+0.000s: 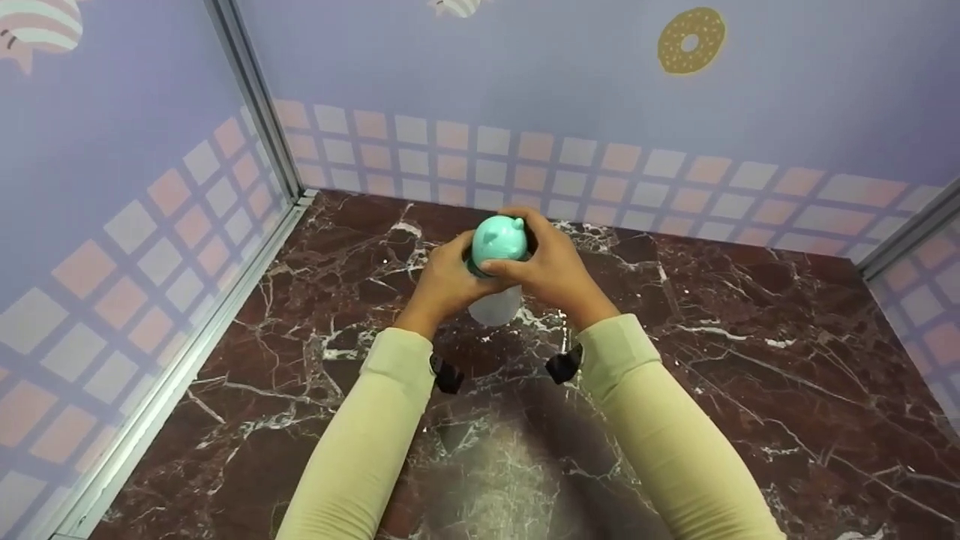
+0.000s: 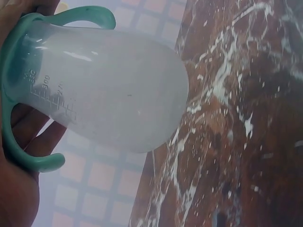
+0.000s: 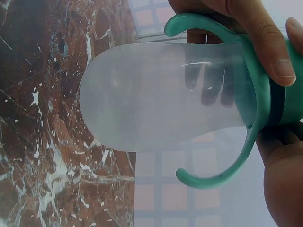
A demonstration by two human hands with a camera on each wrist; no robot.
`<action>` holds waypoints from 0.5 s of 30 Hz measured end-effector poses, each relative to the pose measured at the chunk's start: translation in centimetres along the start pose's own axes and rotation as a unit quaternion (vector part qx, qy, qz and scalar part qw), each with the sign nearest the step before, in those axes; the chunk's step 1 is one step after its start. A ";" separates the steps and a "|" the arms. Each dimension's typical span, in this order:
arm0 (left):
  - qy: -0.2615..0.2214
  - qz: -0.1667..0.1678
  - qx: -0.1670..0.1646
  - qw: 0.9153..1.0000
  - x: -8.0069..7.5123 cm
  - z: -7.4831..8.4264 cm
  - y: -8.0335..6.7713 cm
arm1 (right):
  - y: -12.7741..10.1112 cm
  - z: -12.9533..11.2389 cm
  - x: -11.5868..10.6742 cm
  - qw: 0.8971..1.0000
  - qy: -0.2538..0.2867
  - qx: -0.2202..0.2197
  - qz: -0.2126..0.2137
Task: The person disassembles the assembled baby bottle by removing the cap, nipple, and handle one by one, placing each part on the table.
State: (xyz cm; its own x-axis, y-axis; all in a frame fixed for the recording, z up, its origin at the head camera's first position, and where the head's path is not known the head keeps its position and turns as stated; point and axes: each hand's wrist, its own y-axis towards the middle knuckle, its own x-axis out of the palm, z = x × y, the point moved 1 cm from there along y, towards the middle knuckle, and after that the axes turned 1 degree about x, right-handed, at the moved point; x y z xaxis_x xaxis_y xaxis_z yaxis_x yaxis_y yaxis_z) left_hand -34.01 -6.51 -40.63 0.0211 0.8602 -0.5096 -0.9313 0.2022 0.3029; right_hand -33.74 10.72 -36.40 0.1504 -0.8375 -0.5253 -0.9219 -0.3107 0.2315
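Baby bottle (image 1: pixel 496 289) — clear, empty-looking — teal cap (image 1: pixel 498 239) between 2 hands.

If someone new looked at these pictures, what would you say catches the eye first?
First, the translucent baby bottle with teal cap and two curved teal handles, held in mid-air above the dark red marble tabletop. The left hand and right hand grip it from either side near its top, with pale yellow sleeves behind them. On the lilac wall behind, a printed doughnut stands out.

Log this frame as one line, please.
object: baby bottle, teal cap on | left hand: holds bottle | right hand: grips cap | bottle above marble table
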 end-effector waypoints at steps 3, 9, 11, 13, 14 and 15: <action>-0.003 0.004 0.019 1.000 0.5 0.3 -0.1 | -0.5 0.1 -0.3 1.000 0.015 0.003 0.003; -0.008 -0.002 0.030 1.000 1.3 0.9 -0.2 | -1.4 0.5 -1.0 0.999 0.032 -0.009 0.013; -0.011 -0.007 0.030 0.999 1.6 1.1 -0.2 | -1.7 0.7 -1.1 0.999 0.031 -0.009 0.019; -0.013 -0.012 0.034 0.999 1.8 1.2 -0.2 | -2.0 0.9 -1.3 0.999 0.031 -0.007 0.023; -0.015 -0.014 0.036 0.999 2.0 1.2 -0.2 | -2.1 1.0 -1.3 0.999 0.032 -0.006 0.025; -0.015 -0.014 0.039 0.999 2.1 1.3 -0.2 | -2.2 1.0 -1.4 0.999 0.035 -0.005 0.026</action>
State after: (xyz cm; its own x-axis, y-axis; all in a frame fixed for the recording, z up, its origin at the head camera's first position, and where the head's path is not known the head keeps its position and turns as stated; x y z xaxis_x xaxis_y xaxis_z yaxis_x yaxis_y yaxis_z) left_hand -33.35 -4.17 -40.72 0.0592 0.8668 -0.4951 -0.8988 0.2621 0.3513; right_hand -32.29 13.01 -37.05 0.1269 -0.8822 -0.4535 -0.9254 -0.2698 0.2660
